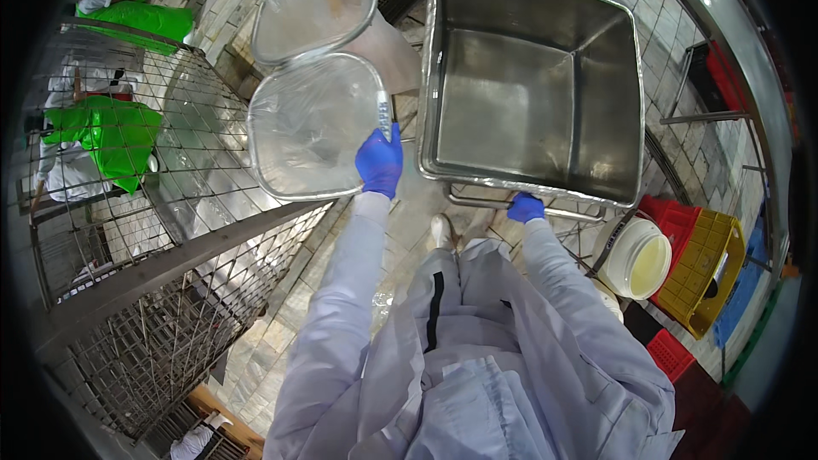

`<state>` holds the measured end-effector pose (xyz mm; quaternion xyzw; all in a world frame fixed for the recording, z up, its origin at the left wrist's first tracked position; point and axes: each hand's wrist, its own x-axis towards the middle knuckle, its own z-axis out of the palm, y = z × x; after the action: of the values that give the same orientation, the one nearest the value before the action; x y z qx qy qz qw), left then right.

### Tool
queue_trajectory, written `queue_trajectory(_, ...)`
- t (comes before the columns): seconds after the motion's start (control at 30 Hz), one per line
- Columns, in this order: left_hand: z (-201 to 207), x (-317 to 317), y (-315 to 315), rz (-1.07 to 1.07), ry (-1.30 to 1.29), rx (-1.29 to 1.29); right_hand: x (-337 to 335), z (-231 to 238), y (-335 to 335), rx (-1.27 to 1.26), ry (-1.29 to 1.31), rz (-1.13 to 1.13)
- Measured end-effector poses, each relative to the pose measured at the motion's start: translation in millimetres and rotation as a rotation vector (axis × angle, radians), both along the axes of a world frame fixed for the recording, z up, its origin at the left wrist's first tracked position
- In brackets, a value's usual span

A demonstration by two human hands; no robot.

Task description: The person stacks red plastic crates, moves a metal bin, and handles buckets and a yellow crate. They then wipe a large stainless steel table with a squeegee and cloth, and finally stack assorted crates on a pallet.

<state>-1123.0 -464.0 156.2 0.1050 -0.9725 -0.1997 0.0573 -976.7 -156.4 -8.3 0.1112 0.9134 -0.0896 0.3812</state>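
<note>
My left hand [379, 162], in a blue glove, is closed at the right-hand rim of a pale bin covered with clear plastic film [311, 123]. The rim has a printed strip beside my fingers. To the right stands a deep, square stainless steel tub [503, 102], with nothing inside it. Along its near side runs a tubular metal handle [477, 202], and my right hand [526, 207], also blue-gloved, is wrapped round it. A second film-covered bin [315, 13] stands just beyond the first.
A wire mesh barrier [196, 170] runs along the left, with people in green aprons [106, 132] beyond it. At the right are a white bucket [639, 260], a yellow crate [700, 277] and red crates [671, 353]. The tiled floor [277, 319] shows around my feet.
</note>
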Motion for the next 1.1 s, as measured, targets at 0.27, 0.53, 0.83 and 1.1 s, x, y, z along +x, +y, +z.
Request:
queue_trajectory(0.27,4,-92,16,-0.059,0.017,-0.076,71,-13,-42,-0.096,-0.042,0.022)
queue_trajectory(0.53,9,-130,-47,-0.084,0.085,-0.214,109,-5,-80,-0.088,-0.001,0.004)
queue_trajectory(0.83,-5,-31,-3,-0.271,0.024,-0.018,135,-11,-119,-0.043,-0.022,-0.149)
queue_trajectory(1.1,14,-20,-40,-0.332,-0.132,0.063,135,15,-173,0.045,-0.067,-0.227)
